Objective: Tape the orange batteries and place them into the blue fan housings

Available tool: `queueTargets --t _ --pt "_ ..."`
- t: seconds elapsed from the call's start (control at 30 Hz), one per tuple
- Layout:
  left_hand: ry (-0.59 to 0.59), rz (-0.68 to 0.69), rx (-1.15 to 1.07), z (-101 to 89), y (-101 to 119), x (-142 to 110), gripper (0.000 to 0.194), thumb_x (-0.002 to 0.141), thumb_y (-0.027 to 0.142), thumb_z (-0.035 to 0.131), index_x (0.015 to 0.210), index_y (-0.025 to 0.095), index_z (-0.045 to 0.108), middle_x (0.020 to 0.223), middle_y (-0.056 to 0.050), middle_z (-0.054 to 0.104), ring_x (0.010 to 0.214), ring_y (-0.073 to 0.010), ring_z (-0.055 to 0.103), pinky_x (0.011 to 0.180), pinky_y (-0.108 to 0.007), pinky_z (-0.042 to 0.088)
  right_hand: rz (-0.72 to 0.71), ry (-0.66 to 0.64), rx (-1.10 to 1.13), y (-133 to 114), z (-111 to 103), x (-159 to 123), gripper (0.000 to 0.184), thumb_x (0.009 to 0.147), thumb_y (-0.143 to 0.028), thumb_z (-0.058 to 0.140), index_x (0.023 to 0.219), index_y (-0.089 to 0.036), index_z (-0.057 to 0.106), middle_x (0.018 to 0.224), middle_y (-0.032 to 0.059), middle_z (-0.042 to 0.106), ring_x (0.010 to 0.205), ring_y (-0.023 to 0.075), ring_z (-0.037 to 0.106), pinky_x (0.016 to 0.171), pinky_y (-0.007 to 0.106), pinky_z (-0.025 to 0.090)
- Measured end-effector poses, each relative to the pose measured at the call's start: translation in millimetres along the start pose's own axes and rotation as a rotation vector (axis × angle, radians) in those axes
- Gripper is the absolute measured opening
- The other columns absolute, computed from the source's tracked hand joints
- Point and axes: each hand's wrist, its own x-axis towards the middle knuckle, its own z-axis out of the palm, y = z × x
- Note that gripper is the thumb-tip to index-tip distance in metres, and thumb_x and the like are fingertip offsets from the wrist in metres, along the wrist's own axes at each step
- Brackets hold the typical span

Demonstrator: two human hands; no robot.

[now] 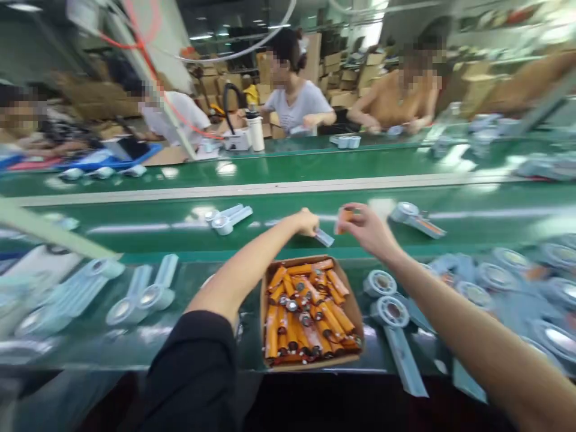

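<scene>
My left hand (pixel 307 222) is closed around a light-blue housing with a handle (pixel 324 239) over the green belt; its other end is hidden by the hand. To the right, my right hand (pixel 366 228) pinches a small orange battery (pixel 344 220), blurred, with a pale edge showing. The two hands are a short way apart. Below them stands a cardboard box (pixel 357 312) full of orange batteries (pixel 310 312) with wires and metal ends. Another light-blue housing (pixel 416 219), with an orange strip in its handle, lies on the belt to the right of my right hand.
More light-blue round-headed housings lie left (pixel 141 294) and heaped right (pixel 499 279) on the near ledge. A pair (pixel 227 219) rests on the green belt (pixel 148 231). Across it, several co-workers sit by a white bottle (pixel 255 131). A slanted post (pixel 58 231) crosses the left side.
</scene>
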Motion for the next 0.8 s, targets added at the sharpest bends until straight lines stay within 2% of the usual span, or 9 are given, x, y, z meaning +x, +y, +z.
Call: queueTargets --t 0.03,0.1,0.17,0.23,0.37,0.47,0.53,0.67,0.8 --pt "-0.042 0.010 -0.020 -2.1 -6.4 3.8 0.036 0.103 0.042 0.071 0.129 0.019 0.069 0.131 -0.010 0.071 0.111 -0.0234 0.071 0.095 -0.045 0.063 -0.026 -0.092 -0.158 4.7 5.0 7.9 0.043 0.093 -0.031 0.068 0.134 -0.021 0.062 0.100 0.0069 0.085 0.092 0.0236 0.083 0.089 0.041 0.066" --pt "-0.093 0.004 -0.044 -5.1 -21.9 12.4 0.033 0.102 0.043 0.071 0.124 0.017 0.071 0.125 -0.008 0.073 0.107 -0.0231 0.072 0.094 -0.043 0.064 -0.008 -0.144 -0.287 12.7 14.0 20.6 0.046 0.093 -0.020 0.069 0.139 -0.023 0.063 0.107 0.0040 0.086 0.098 0.0203 0.083 0.091 0.033 0.064" --pt "-0.093 -0.031 -0.062 -5.4 -34.2 19.1 0.033 0.103 0.045 0.069 0.121 0.017 0.072 0.121 -0.007 0.074 0.106 -0.0230 0.073 0.094 -0.044 0.063 0.005 -0.180 -0.389 16.6 22.1 28.4 0.047 0.094 -0.019 0.072 0.139 -0.027 0.066 0.110 0.0019 0.085 0.104 0.0200 0.081 0.095 0.031 0.062" --pt "-0.070 -0.077 -0.078 -2.4 -39.1 22.4 0.034 0.104 0.046 0.067 0.122 0.017 0.071 0.120 -0.008 0.074 0.106 -0.0226 0.072 0.094 -0.045 0.063 0.008 -0.231 -0.506 17.0 28.0 31.1 0.044 0.096 -0.023 0.074 0.140 -0.029 0.069 0.113 0.0036 0.085 0.111 0.0237 0.080 0.099 0.034 0.059" --pt "-0.012 -0.161 -0.110 9.4 -33.8 28.4 0.035 0.104 0.046 0.067 0.126 0.019 0.070 0.127 -0.009 0.072 0.110 -0.0231 0.071 0.097 -0.046 0.062 0.027 -0.359 -0.737 16.9 31.0 30.3 0.046 0.100 -0.034 0.070 0.146 -0.028 0.068 0.122 0.0141 0.082 0.117 0.0350 0.077 0.100 0.043 0.058" --pt "0.036 -0.206 -0.136 15.7 -27.5 34.6 0.036 0.104 0.045 0.067 0.129 0.019 0.069 0.131 -0.010 0.071 0.113 -0.0240 0.070 0.099 -0.047 0.062 0.033 -0.437 -0.847 16.8 32.1 33.0 0.047 0.107 -0.049 0.058 0.149 -0.031 0.066 0.131 0.0167 0.078 0.122 0.0381 0.075 0.100 0.047 0.058" --pt "0.056 -0.226 -0.153 16.7 -23.8 36.7 0.035 0.104 0.044 0.067 0.130 0.020 0.069 0.132 -0.010 0.070 0.114 -0.0241 0.070 0.099 -0.047 0.062 0.039 -0.485 -0.899 15.1 35.3 37.1 0.047 0.107 -0.052 0.056 0.148 -0.031 0.067 0.135 0.0162 0.076 0.126 0.0377 0.073 0.101 0.048 0.058" --pt "0.073 -0.246 -0.175 15.5 -15.5 34.5 0.036 0.104 0.044 0.068 0.131 0.020 0.068 0.133 -0.010 0.070 0.114 -0.0241 0.070 0.099 -0.047 0.062 0.068 -0.562 -0.976 10.2 43.3 47.2 0.041 0.105 -0.047 0.065 0.138 -0.022 0.072 0.139 0.0158 0.072 0.127 0.0331 0.071 0.105 0.049 0.058" --pt "0.100 -0.238 -0.209 14.6 -1.4 30.1 0.037 0.104 0.043 0.069 0.132 0.020 0.068 0.133 -0.011 0.069 0.115 -0.0244 0.070 0.098 -0.047 0.062 0.095 -0.575 -1.026 5.8 45.8 55.6 0.041 0.105 -0.043 0.070 0.138 -0.019 0.066 0.141 0.0119 0.067 0.121 0.0273 0.069 0.103 0.052 0.061"
